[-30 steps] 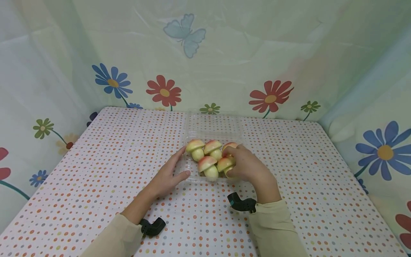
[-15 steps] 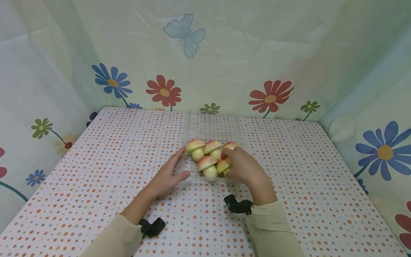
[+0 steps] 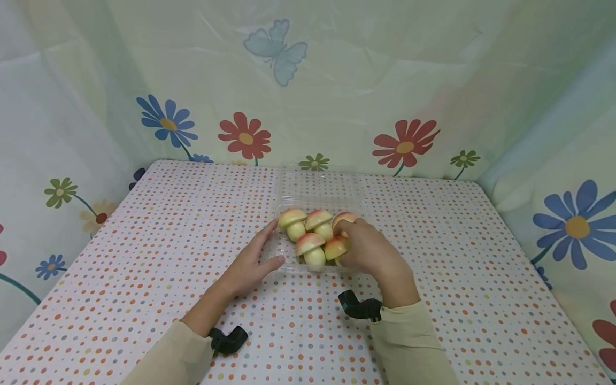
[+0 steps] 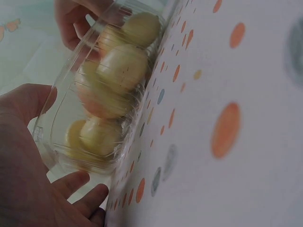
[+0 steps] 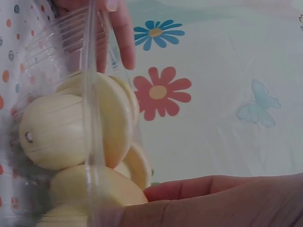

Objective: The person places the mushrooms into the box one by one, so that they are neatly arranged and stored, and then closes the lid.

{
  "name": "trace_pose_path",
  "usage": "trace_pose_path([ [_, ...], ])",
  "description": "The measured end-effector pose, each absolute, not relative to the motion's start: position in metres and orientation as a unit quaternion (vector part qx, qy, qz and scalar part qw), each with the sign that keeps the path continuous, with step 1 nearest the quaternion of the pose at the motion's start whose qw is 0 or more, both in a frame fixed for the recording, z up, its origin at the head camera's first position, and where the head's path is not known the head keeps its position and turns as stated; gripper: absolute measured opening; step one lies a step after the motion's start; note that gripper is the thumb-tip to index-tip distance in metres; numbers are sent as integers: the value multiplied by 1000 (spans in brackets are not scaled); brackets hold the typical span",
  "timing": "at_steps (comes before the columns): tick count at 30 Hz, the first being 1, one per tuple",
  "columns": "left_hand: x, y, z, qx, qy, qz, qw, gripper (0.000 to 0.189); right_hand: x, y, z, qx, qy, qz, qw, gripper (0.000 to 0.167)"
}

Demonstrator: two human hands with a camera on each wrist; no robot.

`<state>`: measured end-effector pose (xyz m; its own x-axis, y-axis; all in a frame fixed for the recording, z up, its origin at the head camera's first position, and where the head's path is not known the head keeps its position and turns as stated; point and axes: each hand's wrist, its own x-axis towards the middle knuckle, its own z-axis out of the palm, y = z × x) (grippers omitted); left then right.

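Observation:
A clear plastic clamshell box (image 3: 317,268) lies on the table, its lid (image 3: 318,187) folded back. Inside, several mushroom-shaped pieces stand in two rows, with pale stems and yellow caps blushed red. My right hand (image 3: 372,251) reaches in at the right end. It holds the front right mushroom-shaped piece (image 3: 336,247) by its side, and its index finger overlaps the back right mushroom-shaped piece (image 3: 345,216). At the left end my left hand (image 3: 247,267) rests with fingers spread against the box; in the left wrist view its thumb (image 4: 45,97) touches the rim.
The front left mushroom-shaped piece (image 3: 310,246) leans close beside the held one. A dotted cloth (image 3: 433,267) covers the table. Behind it hangs a flowered curtain (image 3: 327,96). Black wrist cameras stick out from the left wrist (image 3: 230,340) and the right wrist (image 3: 360,307).
My right hand shifted slightly left, then back right, with its fingers staying on the front right piece. That piece's stem is now more hidden. The left hand and the box stayed put.

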<state>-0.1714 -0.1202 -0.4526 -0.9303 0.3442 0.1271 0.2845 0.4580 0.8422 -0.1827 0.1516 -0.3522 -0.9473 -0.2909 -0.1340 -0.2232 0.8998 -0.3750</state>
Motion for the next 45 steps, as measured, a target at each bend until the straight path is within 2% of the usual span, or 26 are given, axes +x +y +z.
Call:
trace_pose_path([
  [9,-171,-120,-453,184,852,489,33,79,-179,164,-340,-142,960,-221,93,50],
  [17,-172,-119,-452,184,855,485,33,80,-189,180,-343,-127,956,-263,28,52],
  [25,-172,-119,-451,192,851,489,32,82,-206,198,-361,-99,948,-303,-11,66],
  [29,-172,-120,-452,186,850,491,35,81,-214,204,-371,-91,942,-322,9,72],
  [37,-172,-121,-453,185,850,493,32,81,-235,223,-389,-55,917,-386,86,79],
  [45,-171,-120,-451,188,850,491,35,81,-238,236,-390,-21,905,-403,134,85],
])
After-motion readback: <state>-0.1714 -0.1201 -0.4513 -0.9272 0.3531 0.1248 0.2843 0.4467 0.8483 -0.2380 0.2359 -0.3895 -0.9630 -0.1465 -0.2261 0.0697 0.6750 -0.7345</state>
